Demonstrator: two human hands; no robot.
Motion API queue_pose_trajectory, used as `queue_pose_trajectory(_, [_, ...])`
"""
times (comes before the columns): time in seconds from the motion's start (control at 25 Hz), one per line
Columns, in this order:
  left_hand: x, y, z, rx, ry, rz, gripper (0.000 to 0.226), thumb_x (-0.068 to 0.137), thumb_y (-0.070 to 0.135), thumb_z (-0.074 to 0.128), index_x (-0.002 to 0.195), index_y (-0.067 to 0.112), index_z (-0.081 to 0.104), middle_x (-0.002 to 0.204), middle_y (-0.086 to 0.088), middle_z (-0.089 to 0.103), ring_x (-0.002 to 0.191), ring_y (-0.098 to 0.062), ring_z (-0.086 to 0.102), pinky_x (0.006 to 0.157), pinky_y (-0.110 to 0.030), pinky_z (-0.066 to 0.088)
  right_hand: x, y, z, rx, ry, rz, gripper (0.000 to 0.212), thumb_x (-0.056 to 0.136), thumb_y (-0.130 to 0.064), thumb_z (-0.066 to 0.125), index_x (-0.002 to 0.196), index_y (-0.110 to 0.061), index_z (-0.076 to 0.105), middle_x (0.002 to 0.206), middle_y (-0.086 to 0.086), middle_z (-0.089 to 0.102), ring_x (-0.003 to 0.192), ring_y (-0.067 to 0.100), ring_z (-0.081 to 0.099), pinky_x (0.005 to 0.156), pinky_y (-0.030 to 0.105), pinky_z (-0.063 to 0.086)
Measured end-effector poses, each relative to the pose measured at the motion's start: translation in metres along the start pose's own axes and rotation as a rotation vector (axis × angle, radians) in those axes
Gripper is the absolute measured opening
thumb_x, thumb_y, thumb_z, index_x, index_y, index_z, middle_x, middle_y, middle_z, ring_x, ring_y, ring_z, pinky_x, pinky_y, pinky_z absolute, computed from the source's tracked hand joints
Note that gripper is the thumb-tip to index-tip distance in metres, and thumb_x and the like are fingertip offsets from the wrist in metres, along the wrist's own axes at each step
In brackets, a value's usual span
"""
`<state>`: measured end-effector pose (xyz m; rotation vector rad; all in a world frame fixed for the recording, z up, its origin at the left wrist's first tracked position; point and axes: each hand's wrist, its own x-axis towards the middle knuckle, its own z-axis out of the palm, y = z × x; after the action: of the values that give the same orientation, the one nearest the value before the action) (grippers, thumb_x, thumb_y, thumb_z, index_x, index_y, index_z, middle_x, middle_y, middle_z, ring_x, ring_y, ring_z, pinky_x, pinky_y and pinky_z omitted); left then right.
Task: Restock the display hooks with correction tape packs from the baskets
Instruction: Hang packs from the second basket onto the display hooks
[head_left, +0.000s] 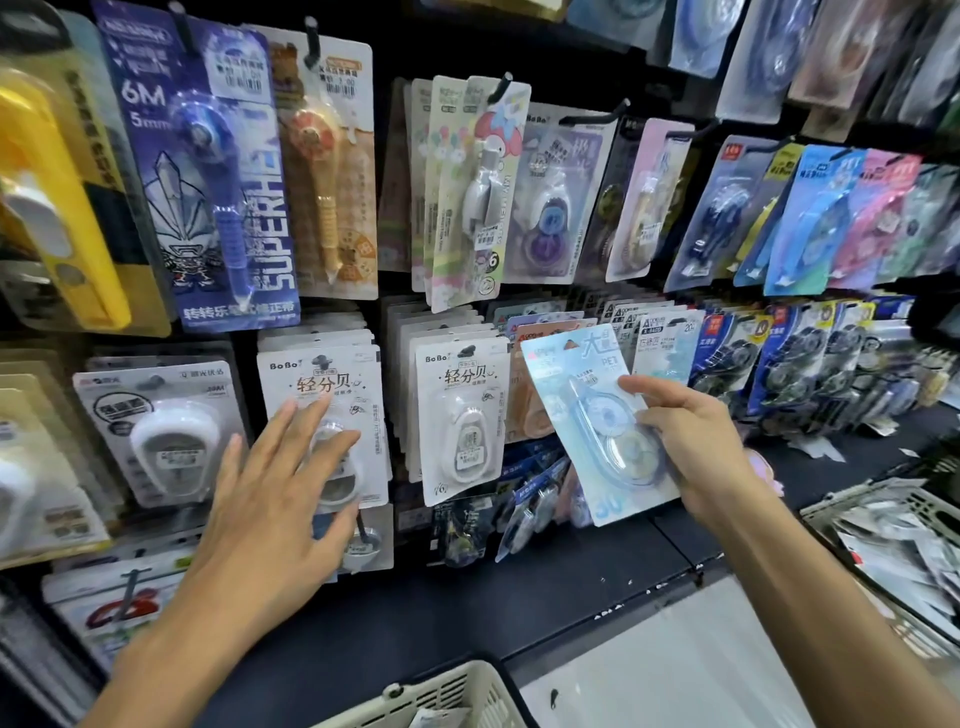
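Observation:
My right hand (691, 441) grips a pale blue correction tape pack (582, 415) by its lower right edge, holding it tilted in front of the lower row of hooks. My left hand (280, 488) is spread with straight fingers in front of a white BoBo pack (322, 384) hanging on the lower row; whether the fingertips touch it I cannot tell. A second white BoBo pack (462, 415) hangs between my hands. Blue packs of the same kind (810, 223) hang on an upper hook at the right.
Dense rows of hanging packs cover the black display wall. A blue Superhero pack (208, 171) hangs upper left. A cream basket (447, 696) sits at the bottom edge. A grey basket of packs (893, 535) stands at the right on the dark shelf (519, 587).

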<state>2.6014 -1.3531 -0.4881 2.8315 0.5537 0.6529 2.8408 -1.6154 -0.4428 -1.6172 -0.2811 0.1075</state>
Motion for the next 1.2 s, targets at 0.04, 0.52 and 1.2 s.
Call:
queue_pose_trajectory(0.04, [0.001, 0.0, 0.002, 0.009, -0.007, -0.002, 0.06, 0.096, 0.044, 0.054, 0.153, 0.029, 0.04, 0.164, 0.014, -0.003, 0.153, -0.009, -0.008, 0.126, -0.051, -0.002, 0.0, 0.0, 0.001, 0.008, -0.008, 0.008, 0.045, 0.091, 0.013, 0.05, 0.095, -0.023, 0.076, 0.113, -0.007, 0.07, 0.099, -0.003, 0.061, 0.067, 0.008, 0.048])
queue_pose_trajectory(0.52, [0.001, -0.008, 0.014, 0.014, -0.009, 0.029, 0.067, 0.094, 0.044, 0.059, 0.155, 0.037, 0.031, 0.163, 0.018, -0.016, 0.151, -0.005, -0.021, 0.123, -0.042, -0.011, 0.002, -0.001, 0.015, -0.141, -0.069, 0.032, 0.037, 0.099, -0.005, 0.053, 0.118, -0.031, 0.069, 0.142, 0.0, 0.057, 0.13, 0.024, 0.054, 0.112, 0.052, 0.043])
queue_pose_trajectory(1.2, [-0.255, -0.098, 0.179, 0.003, -1.245, -0.423, 0.053, 0.09, 0.028, 0.063, 0.142, 0.028, 0.05, 0.14, -0.006, 0.058, 0.121, -0.027, 0.059, 0.093, -0.032, 0.049, -0.205, 0.332, 0.103, -1.272, -1.207, 0.362, 0.037, 0.096, -0.022, 0.061, 0.132, -0.017, 0.061, 0.143, 0.006, 0.055, 0.127, 0.024, 0.054, 0.096, 0.026, 0.042])
